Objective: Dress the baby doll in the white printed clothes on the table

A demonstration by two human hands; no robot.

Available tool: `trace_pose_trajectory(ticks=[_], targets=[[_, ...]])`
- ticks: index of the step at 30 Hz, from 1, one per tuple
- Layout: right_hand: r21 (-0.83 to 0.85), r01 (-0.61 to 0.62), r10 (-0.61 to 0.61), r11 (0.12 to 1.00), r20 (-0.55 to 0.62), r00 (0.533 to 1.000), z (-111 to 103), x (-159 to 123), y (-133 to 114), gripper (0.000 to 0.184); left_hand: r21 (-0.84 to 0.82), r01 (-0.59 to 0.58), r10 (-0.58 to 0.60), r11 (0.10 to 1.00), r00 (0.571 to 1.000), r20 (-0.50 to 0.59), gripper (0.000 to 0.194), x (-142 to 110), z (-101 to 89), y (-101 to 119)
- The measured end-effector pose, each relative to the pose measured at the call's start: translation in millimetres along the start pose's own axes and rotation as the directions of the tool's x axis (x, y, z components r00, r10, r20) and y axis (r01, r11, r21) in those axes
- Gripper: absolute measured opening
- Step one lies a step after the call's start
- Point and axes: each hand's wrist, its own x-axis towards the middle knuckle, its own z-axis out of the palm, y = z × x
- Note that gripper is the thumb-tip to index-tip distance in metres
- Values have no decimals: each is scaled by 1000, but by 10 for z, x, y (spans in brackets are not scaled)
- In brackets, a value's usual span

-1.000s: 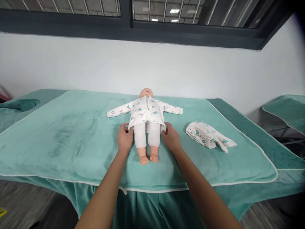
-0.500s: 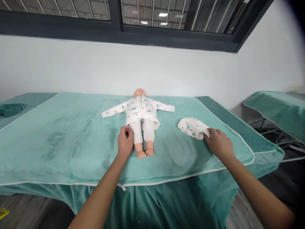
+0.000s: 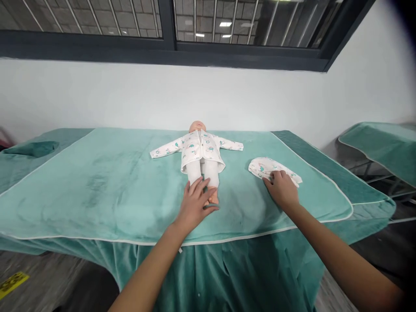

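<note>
A baby doll (image 3: pixel 212 195) lies on its back on the bed, head toward the wall and arms stretched out. It wears a white printed jacket (image 3: pixel 203 147) and white leggings (image 3: pixel 212 172); its feet are bare. My left hand (image 3: pixel 195 203) is open, fingers spread over the doll's lower legs and feet, hiding one foot. To the right lies a folded white baby garment (image 3: pixel 258 167) with the same green print; its exact kind is unclear. My right hand (image 3: pixel 282 188) has its fingers curled on the near edge of this garment, gripping the cloth.
A pale green mat (image 3: pixel 107 195) with white piping covers the green bed. Bunched dark green cloth (image 3: pixel 32 149) lies at the far left. The white wall (image 3: pixel 130 95) and a barred window (image 3: pixel 214 21) stand behind. Another green-covered bed (image 3: pixel 386 143) is at right.
My left hand has moved from beside the doll's leg onto its lower legs, opening its fingers. My right hand has shifted left along the garment, which now lies flatter and longer.
</note>
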Motion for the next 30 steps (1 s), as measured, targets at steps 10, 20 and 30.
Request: trace_pose_trajectory(ticks=[10,20,30], targets=[[369,-226,305,902,-173,937,201,-152,40,39,77,-69,65,995,996,53,40,265,138,-196],[514,-386,435,766,28,900,90,-74,-2,45,-11,6,-5,1000,994,106,49,290,65,-140],[933,31,-355,357,105,929,-1284,664,-1066,20,-475,200,-237,857,971,-17,54,759,-578,167]])
